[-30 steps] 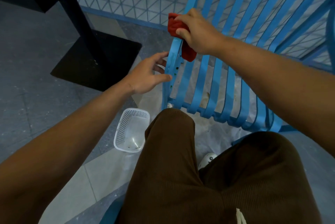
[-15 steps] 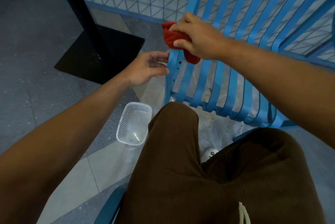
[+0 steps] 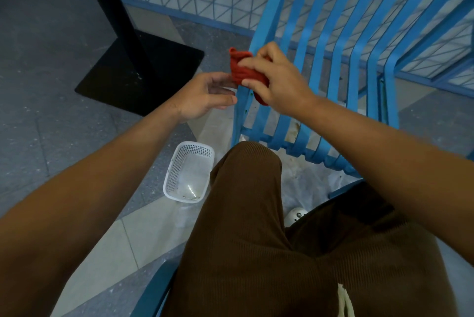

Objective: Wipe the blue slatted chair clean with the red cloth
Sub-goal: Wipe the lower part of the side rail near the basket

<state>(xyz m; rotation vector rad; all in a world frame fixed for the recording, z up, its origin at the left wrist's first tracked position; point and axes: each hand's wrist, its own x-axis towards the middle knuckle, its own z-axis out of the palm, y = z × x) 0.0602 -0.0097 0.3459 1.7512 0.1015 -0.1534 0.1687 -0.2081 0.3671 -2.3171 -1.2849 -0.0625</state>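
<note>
The chair [image 3: 331, 65], blue with long slats, fills the upper right of the view, and its top and right side are cut off by the frame, so you only get part of the back and seat. The cloth [image 3: 242, 70] is red and bunched up right at the chair's left edge slat, gripped by the right hand [image 3: 275, 80], fingers and thumb curled round it. A good chunk of the cloth is buried under those fingers, and only a bit pokes out below the hand, so I can't tell how big it is or whether it's actually pressed against the slat or just held in front of it. The left hand [image 3: 205, 96] is just beside it, fingers loosely spread and relaxed, its fingertips right up at the cloth's left edge, though it's hard to say if they touch. The seat slats look a bit grimy near the front, with brownish marks, but it's blurry there. A knee in brown trousers [image 3: 246, 214] covers the seat's front left corner. Down on the floor [image 3: 38, 85] sits a white basket [image 3: 189, 174], partly tucked behind that knee. A black stand [image 3: 138, 70] with a flat base is off to the upper left, its top out of frame. A white shoe tip [image 3: 295, 216] peeks out between the legs.
</note>
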